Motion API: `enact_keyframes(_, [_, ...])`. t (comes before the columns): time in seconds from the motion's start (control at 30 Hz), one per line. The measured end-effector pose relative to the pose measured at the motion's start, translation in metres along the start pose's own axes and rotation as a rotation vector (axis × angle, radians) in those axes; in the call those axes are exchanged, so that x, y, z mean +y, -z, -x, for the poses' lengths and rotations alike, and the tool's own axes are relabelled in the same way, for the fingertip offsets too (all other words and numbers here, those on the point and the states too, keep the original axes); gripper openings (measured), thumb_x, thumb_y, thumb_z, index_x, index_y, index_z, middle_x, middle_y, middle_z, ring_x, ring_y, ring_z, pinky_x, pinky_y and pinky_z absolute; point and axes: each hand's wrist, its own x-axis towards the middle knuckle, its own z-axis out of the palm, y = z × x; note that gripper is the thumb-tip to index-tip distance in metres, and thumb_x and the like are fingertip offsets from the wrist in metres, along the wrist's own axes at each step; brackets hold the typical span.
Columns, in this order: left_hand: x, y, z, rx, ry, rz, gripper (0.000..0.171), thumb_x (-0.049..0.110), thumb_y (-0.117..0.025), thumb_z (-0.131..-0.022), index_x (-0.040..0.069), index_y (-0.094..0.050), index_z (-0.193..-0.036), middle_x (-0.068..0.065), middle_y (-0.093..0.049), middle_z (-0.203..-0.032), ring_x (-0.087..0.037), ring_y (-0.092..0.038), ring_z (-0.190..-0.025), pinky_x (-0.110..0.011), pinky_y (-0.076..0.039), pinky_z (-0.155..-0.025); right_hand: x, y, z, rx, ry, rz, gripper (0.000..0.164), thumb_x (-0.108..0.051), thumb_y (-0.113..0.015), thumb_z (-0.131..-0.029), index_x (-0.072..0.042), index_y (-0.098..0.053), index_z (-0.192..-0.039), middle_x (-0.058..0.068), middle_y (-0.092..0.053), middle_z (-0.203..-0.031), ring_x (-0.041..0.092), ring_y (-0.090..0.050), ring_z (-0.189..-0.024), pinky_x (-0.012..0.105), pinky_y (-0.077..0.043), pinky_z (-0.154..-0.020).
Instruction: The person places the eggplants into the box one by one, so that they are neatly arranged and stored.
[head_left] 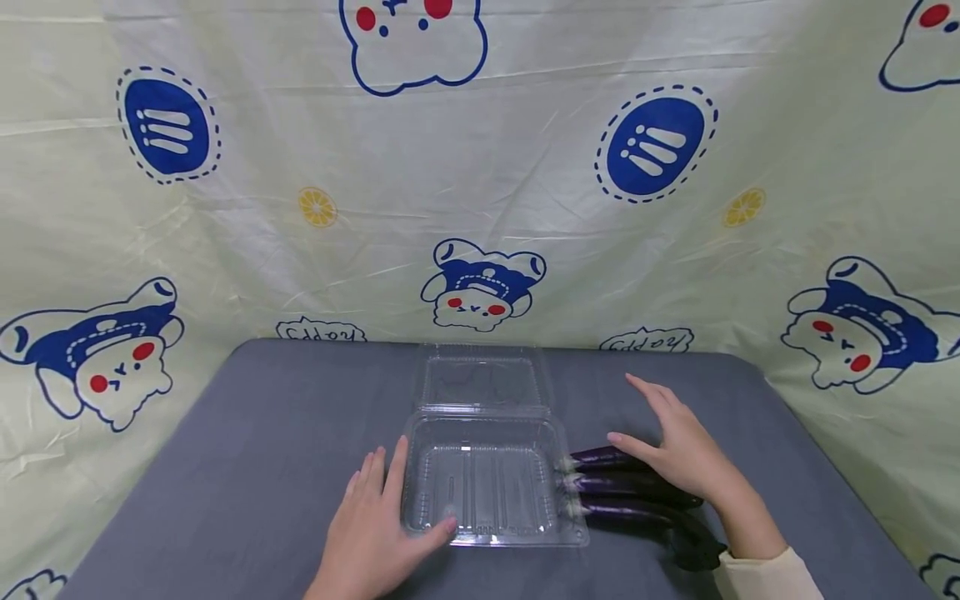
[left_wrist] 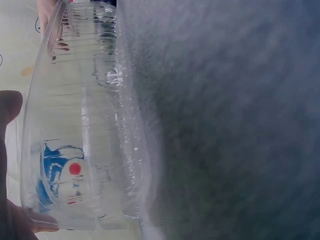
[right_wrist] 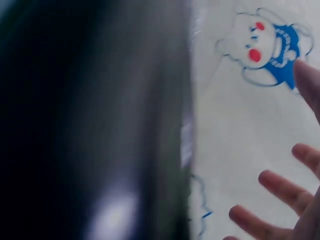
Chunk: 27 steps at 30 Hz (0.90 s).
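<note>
A clear plastic clamshell box lies with its lid folded back behind it. At its left side is my left hand, fingers extended along the wall and thumb over the front left corner. Three dark purple eggplants lie side by side just right of the box, their pale ends at its right rim. My right hand is over the far part of the eggplants, thumb and fingers spread, with nothing held. In the right wrist view a dark glossy eggplant fills the left side, close to the camera.
A grey cloth covers the table. Behind and at both sides hangs a pale curtain printed with cartoon figures, blue badges and orange slices. The folded-back lid reaches close to the table's far edge.
</note>
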Motion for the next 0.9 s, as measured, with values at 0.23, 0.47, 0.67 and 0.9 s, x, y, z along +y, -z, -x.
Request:
enact_keyframes(0.23, [-0.002,-0.006,0.003,0.014,-0.032,0.024,0.114,0.078,-0.066,-0.073,0.009,-0.03,-0.156,-0.022,-0.045,-0.151,-0.038,-0.042,-0.141,-0.053,-0.034,-0.114,0.029,-0.004,0.001,-0.067,0.032,-0.055,0.087,-0.052,-0.066,-0.091,-0.018,-0.024,-0.158,0.024,-0.029,-0.156,0.051,-0.03,-0.139,0.073,-0.033,-0.097])
enact_keyframes(0.47, [-0.004,-0.008,0.005,0.042,-0.076,0.063,0.116,0.079,-0.065,-0.072,0.002,-0.033,-0.153,-0.018,-0.047,-0.151,-0.034,-0.043,-0.141,-0.049,-0.035,-0.115,0.053,-0.01,0.0,-0.149,0.024,-0.12,0.081,-0.049,-0.066,-0.092,-0.013,-0.031,-0.155,0.023,-0.034,-0.153,0.05,-0.036,-0.135,0.07,-0.038,-0.094])
enact_keyframes(0.67, [-0.006,-0.014,0.005,0.003,-0.046,0.12,0.117,0.078,-0.067,-0.072,0.004,-0.031,-0.154,-0.014,-0.044,-0.154,-0.033,-0.041,-0.143,-0.051,-0.038,-0.112,0.064,-0.017,-0.001,-0.153,0.026,-0.154,0.075,-0.047,-0.067,-0.092,-0.013,-0.038,-0.152,0.022,-0.044,-0.144,0.047,-0.043,-0.13,0.065,-0.042,-0.094])
enact_keyframes(0.9, [-0.008,-0.018,0.005,-0.029,-0.034,0.165,0.117,0.078,-0.067,-0.072,0.005,-0.029,-0.155,-0.014,-0.042,-0.155,-0.033,-0.039,-0.144,-0.052,-0.036,-0.113,0.069,-0.019,0.0,-0.174,0.062,-0.18,0.067,-0.042,-0.067,-0.093,-0.011,-0.044,-0.148,0.019,-0.054,-0.136,0.041,-0.05,-0.125,0.06,-0.045,-0.092])
